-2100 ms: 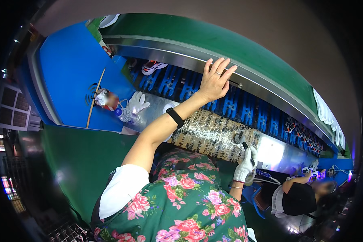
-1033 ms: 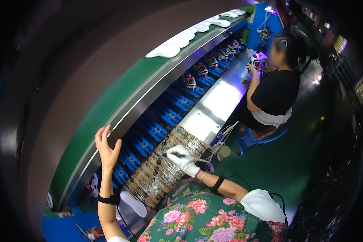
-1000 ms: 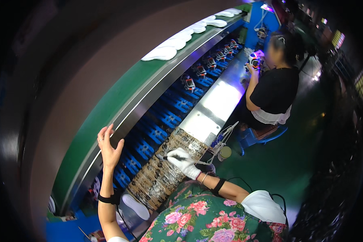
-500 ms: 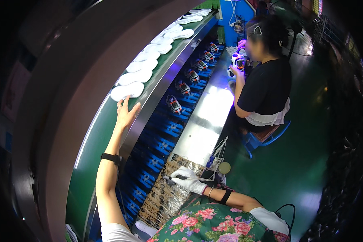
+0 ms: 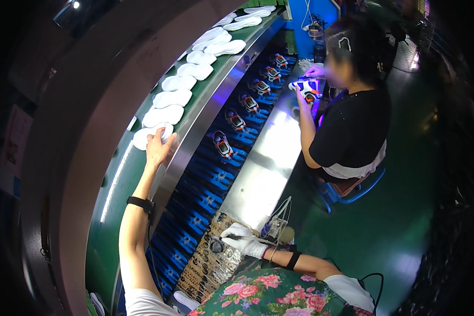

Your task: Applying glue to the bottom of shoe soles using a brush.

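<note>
My bare left hand (image 5: 159, 147) reaches over the green conveyor belt (image 5: 122, 174). Its fingers and thumb are closed on the nearest white shoe sole (image 5: 142, 138). More white soles (image 5: 174, 98) lie in a slanting row beyond it. My right hand (image 5: 243, 240), in a white glove, is closed around a slim pen-like tool (image 5: 233, 237) with a pale cord or tube trailing to the right; the tool's kind is unclear. Its tip is close to a small dark round cup (image 5: 216, 246) on the brown patterned bench cover (image 5: 208, 266).
Between belt and metal bench (image 5: 260, 176) runs a lower track of blue holders (image 5: 197, 221), several bearing white-and-orange shoes (image 5: 223, 145). A co-worker (image 5: 353, 126) sits ahead at right on a blue-framed stool (image 5: 347, 195), holding a shoe (image 5: 306, 89) under violet light. A wire stand (image 5: 276, 221) is beside my right hand.
My left hand has moved from just short of the nearest sole onto it and closed. The soles have shifted nearer. The co-worker has turned the shoe. My right hand still holds its tool.
</note>
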The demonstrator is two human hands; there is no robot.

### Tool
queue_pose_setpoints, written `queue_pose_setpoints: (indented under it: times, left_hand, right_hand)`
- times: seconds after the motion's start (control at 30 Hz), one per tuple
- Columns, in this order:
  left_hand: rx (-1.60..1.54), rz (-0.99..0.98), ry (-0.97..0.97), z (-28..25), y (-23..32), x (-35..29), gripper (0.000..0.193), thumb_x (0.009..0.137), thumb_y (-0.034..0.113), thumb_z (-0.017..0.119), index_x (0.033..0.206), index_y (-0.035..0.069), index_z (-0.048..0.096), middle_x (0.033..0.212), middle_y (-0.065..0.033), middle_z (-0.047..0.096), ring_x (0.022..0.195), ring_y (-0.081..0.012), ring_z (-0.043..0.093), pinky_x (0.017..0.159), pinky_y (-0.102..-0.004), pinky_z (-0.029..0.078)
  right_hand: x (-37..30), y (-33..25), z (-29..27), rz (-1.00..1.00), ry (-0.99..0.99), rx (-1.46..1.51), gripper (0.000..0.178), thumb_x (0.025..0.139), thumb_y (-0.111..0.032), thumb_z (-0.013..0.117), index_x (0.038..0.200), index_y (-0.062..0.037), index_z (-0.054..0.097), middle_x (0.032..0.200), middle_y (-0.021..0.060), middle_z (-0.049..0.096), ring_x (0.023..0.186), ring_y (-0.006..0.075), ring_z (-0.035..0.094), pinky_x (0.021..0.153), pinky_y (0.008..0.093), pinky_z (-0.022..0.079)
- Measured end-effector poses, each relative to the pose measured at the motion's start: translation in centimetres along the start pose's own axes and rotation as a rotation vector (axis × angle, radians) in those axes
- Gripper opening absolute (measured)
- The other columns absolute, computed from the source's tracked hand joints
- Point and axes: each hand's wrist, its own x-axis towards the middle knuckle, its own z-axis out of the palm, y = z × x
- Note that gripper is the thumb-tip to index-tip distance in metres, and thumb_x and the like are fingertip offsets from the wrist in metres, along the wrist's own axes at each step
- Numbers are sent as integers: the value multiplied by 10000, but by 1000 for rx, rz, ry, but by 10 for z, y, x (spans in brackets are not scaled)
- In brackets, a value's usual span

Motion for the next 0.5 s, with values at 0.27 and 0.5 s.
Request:
queue_pose_setpoints:
  times: [0.27, 0.5]
  left_hand:
    - [64, 5, -12, -2, 11, 2, 729, 859, 584, 661, 1447, 198, 469, 1298, -338, 469, 1122, -551, 555, 974, -564, 468]
    - [212, 39, 45, 13, 14, -14, 762, 918, 569, 598, 1517, 164, 359, 1439, -382, 366, 1215, -590, 460, 1036, -587, 406]
  right_hand:
    - [5, 0, -13, -20, -49, 7, 142, 889, -207, 714, 978, -97, 704, 914, 94, 615, 872, 252, 624, 777, 349, 494]
    - [16, -11, -14, 18, -79, 39, 136, 893, -205, 713, 974, -96, 711, 916, 84, 614, 870, 236, 620, 782, 338, 491]
